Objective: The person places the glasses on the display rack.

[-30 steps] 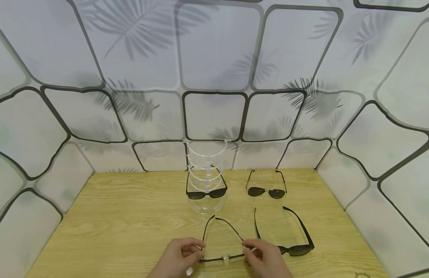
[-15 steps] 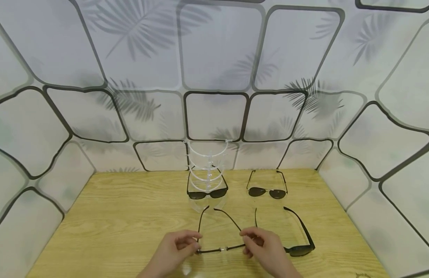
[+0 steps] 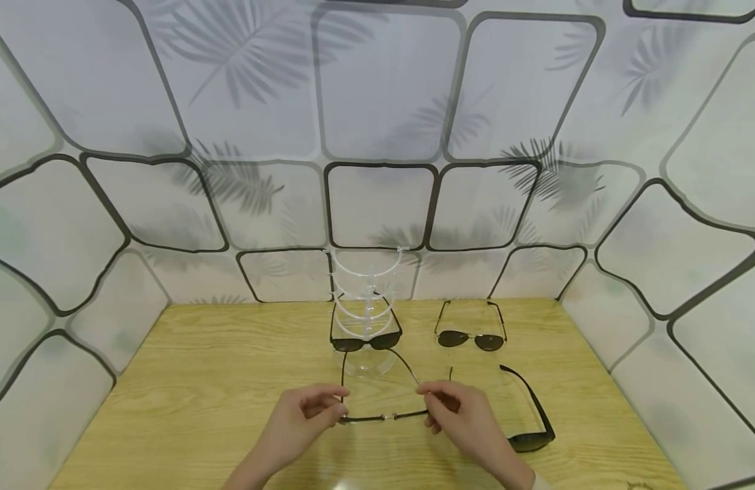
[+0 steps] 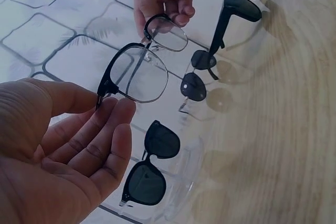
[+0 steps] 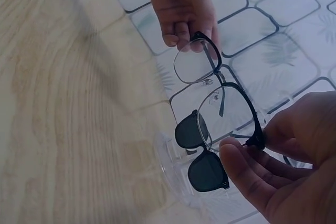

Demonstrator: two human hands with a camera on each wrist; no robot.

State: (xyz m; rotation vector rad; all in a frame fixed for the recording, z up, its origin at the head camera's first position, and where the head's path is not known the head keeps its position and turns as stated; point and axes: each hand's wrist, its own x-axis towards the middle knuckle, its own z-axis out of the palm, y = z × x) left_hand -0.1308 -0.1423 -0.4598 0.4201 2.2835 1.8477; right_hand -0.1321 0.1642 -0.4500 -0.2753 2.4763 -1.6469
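Both hands hold a pair of clear-lens eyeglasses [image 3: 362,418] with dark upper rims and a metal bridge, raised above the table. The left hand [image 3: 302,416] pinches the frame at its left hinge; the right hand [image 3: 460,415] pinches the right hinge. The temples are unfolded and point away toward a clear display stand [image 3: 366,316] with several curved tiers. Black sunglasses [image 3: 386,340] rest on the stand's lowest part. In the left wrist view the eyeglasses' lenses [image 4: 139,74] show clearly between the two hands.
Aviator sunglasses [image 3: 488,341] lie on the table right of the stand. Larger black sunglasses [image 3: 532,441] lie nearer, partly hidden behind the right hand. The wooden table [image 3: 188,401] meets patterned walls [image 3: 377,204] at the back and sides.
Both hands have lifted the eyeglasses and carried them forward and slightly left, toward the stand. The stand and the other sunglasses have stayed put.
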